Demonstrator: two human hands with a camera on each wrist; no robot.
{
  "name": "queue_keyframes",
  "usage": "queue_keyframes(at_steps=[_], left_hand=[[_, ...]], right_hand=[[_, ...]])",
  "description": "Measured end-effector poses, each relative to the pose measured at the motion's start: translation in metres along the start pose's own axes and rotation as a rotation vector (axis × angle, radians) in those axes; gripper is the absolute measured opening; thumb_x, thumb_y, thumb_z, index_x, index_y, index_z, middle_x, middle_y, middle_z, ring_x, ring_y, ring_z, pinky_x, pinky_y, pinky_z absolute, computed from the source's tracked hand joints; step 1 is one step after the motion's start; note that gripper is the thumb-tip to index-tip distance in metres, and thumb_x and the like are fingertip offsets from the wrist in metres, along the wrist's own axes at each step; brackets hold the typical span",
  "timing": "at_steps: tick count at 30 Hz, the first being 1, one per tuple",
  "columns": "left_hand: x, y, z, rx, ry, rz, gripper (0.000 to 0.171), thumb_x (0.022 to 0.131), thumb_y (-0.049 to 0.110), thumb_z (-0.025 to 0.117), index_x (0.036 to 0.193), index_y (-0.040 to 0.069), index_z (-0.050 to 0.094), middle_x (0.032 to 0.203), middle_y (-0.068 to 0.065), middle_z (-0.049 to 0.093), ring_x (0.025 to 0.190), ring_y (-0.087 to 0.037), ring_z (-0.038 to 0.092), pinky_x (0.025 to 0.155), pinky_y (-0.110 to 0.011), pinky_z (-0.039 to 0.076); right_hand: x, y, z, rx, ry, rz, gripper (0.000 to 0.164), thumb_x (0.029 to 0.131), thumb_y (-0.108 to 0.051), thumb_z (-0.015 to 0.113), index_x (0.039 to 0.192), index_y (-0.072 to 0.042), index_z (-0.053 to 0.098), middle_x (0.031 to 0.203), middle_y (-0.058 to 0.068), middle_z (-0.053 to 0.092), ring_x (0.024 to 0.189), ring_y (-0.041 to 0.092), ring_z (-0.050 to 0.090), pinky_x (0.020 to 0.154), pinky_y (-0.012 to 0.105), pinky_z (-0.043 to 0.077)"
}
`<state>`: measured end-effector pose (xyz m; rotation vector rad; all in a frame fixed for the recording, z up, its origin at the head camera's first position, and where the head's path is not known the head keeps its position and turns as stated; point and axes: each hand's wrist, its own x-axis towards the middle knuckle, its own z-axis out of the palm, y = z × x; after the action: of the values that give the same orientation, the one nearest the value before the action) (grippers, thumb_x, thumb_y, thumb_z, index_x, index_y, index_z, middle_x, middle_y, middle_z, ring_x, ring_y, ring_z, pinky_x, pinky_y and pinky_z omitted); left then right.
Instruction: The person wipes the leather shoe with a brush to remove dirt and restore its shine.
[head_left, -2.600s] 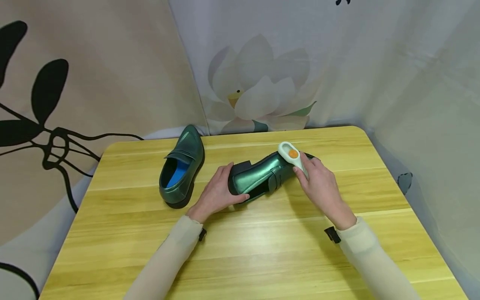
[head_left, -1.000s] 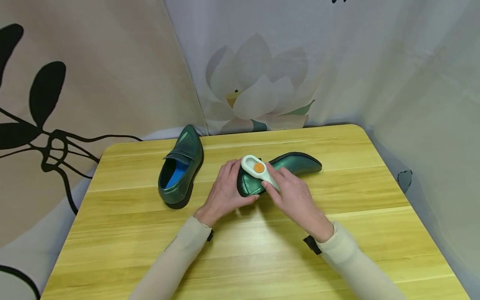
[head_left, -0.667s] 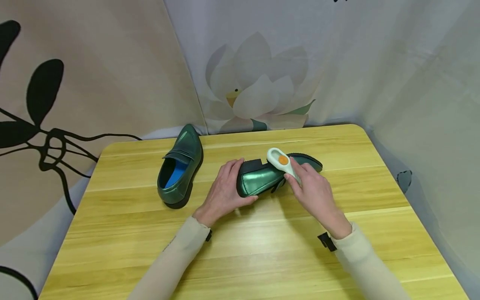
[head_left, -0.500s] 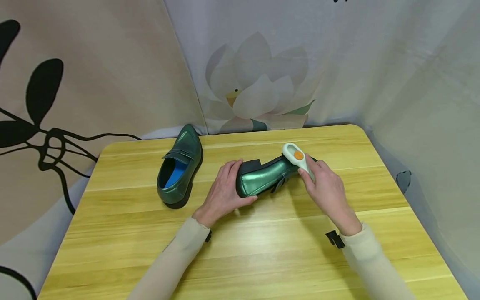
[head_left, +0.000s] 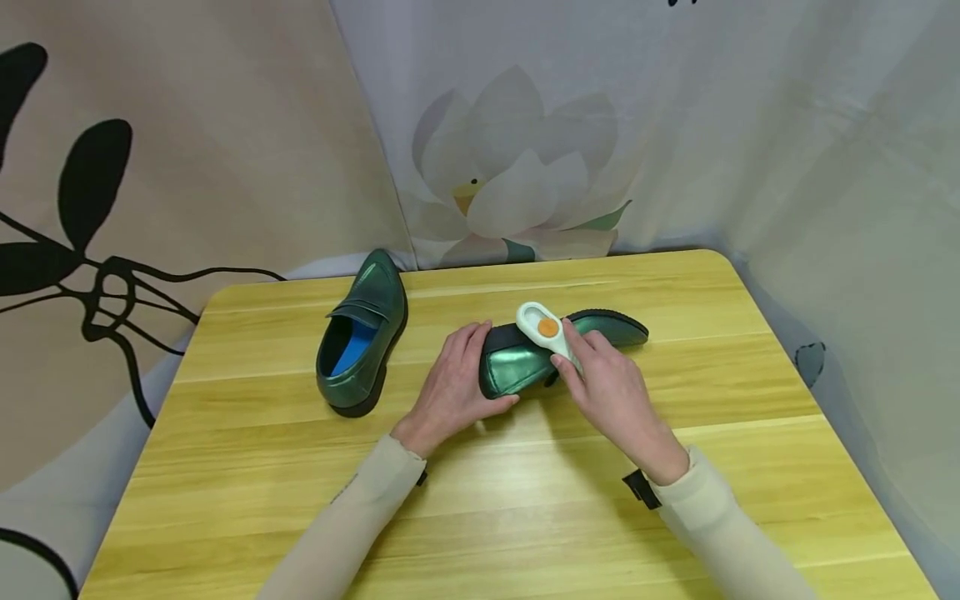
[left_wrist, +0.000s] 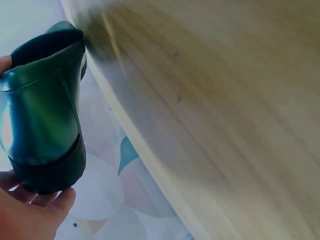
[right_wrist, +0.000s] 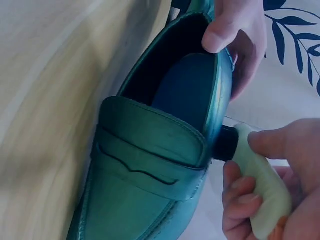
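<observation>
A shiny green loafer (head_left: pixel 517 368) lies tilted on its side, its dark sole turned away and its toe to the right. My left hand (head_left: pixel 453 377) grips it round the heel, thumb at the opening rim. In my right hand (head_left: pixel 613 398) is a shoe brush (head_left: pixel 534 320) with a white handle and an orange spot. The right wrist view shows the brush's black head (right_wrist: pixel 226 143) against the loafer's side, beside the opening; its working face is hidden. The heel (left_wrist: pixel 47 172) faces the camera in the left wrist view, with fingertips beneath it.
A matching green loafer (head_left: pixel 381 287) with a blue insole stands upright at the table's back left, toe pointing away. The wooden table (head_left: pixel 510 517) has its far edge just beyond both shoes. A printed curtain (head_left: pixel 675 150) hangs behind.
My right hand slides the brush back and forth along the loafer's side; since half a second ago it has come left, from near the toe towards the heel. The left hand keeps its hold.
</observation>
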<state>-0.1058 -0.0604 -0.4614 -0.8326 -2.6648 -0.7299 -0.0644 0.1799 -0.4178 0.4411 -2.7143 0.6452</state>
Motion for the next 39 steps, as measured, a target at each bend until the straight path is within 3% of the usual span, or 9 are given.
queue_keyframes(at_steps=[7,14,22,30,34,39], left_hand=[[0.002,0.002,0.002,0.006,0.014,0.008,0.112,0.068,0.050,0.094,0.152,-0.004,0.041,0.143,-0.022,0.051,0.130,-0.036,0.050,0.109,-0.046,0.047],[0.006,0.005,0.002,-0.002,0.013,0.007,0.108,0.069,0.050,0.094,0.148,-0.005,0.045,0.140,-0.022,0.052,0.127,-0.036,0.052,0.108,-0.046,0.047],[0.003,0.003,0.003,0.013,-0.009,0.007,0.113,0.068,0.052,0.095,0.151,-0.005,0.042,0.142,-0.021,0.051,0.130,-0.035,0.051,0.109,-0.045,0.046],[0.005,0.004,0.003,-0.017,0.015,0.020,0.109,0.069,0.049,0.095,0.148,-0.005,0.044,0.140,-0.021,0.052,0.127,-0.034,0.052,0.109,-0.045,0.047],[0.004,0.002,0.005,-0.022,-0.008,-0.010,0.111,0.069,0.048,0.095,0.150,-0.004,0.042,0.143,-0.021,0.050,0.129,-0.034,0.051,0.110,-0.045,0.046],[0.004,-0.001,0.006,-0.023,-0.018,-0.040,0.113,0.068,0.050,0.095,0.153,-0.003,0.041,0.145,-0.022,0.049,0.131,-0.035,0.051,0.110,-0.045,0.046]], right_hand=[[-0.003,-0.003,0.005,0.042,0.023,0.035,0.054,0.103,-0.023,0.066,0.148,0.005,0.052,0.100,0.015,0.063,0.064,0.020,0.051,0.053,0.035,0.045],[-0.004,-0.018,0.016,0.036,0.032,-0.071,0.054,0.102,-0.022,0.068,0.147,0.005,0.053,0.100,0.015,0.063,0.063,0.018,0.051,0.053,0.033,0.046],[-0.007,-0.006,0.006,-0.038,0.025,-0.003,0.053,0.102,-0.024,0.069,0.147,0.000,0.055,0.095,0.012,0.062,0.059,0.016,0.046,0.050,0.033,0.042],[-0.009,-0.021,0.011,0.038,-0.024,-0.111,0.054,0.103,-0.024,0.067,0.148,0.002,0.054,0.093,0.008,0.060,0.063,0.013,0.046,0.049,0.027,0.041],[-0.013,-0.018,0.011,0.026,-0.052,-0.076,0.053,0.103,-0.025,0.067,0.148,-0.001,0.055,0.094,0.008,0.060,0.062,0.013,0.045,0.049,0.027,0.039],[-0.017,0.000,0.007,-0.019,0.000,-0.003,0.051,0.101,-0.021,0.070,0.146,0.000,0.057,0.096,0.012,0.063,0.062,0.018,0.048,0.051,0.034,0.043]])
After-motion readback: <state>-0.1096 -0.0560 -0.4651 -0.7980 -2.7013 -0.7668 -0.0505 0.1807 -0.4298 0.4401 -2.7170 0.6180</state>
